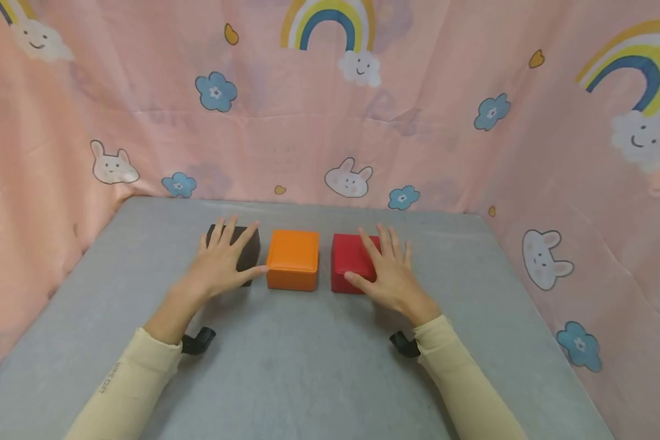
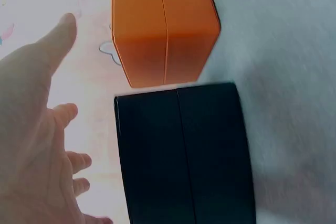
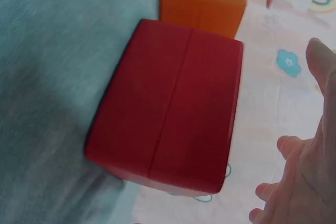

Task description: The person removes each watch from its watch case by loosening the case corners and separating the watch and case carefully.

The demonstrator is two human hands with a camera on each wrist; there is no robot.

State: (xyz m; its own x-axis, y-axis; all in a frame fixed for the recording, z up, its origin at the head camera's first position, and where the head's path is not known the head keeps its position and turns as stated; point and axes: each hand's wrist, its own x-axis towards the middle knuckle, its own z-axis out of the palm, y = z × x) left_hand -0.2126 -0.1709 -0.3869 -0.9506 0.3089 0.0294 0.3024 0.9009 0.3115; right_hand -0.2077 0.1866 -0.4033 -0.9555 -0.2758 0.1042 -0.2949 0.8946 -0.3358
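Note:
Three small lidded boxes stand in a row on the grey table: a black box (image 1: 249, 256) at left, an orange box (image 1: 293, 260) in the middle, a red box (image 1: 352, 263) at right. My left hand (image 1: 217, 266) hovers over the black box, fingers spread, partly hiding it. In the left wrist view a gap shows between that palm and the black box (image 2: 184, 156). Above the red box's right side is my right hand (image 1: 387, 275), its fingers also spread. The right wrist view shows it apart from the red box (image 3: 168, 106). Neither hand holds anything.
A pink curtain (image 1: 286, 146) with rainbows, rabbits and flowers hangs behind and beside the grey table (image 1: 297, 366). Black wrist mounts (image 1: 199, 341) stick out below both wrists. The boxes stand close together, with narrow gaps between them.

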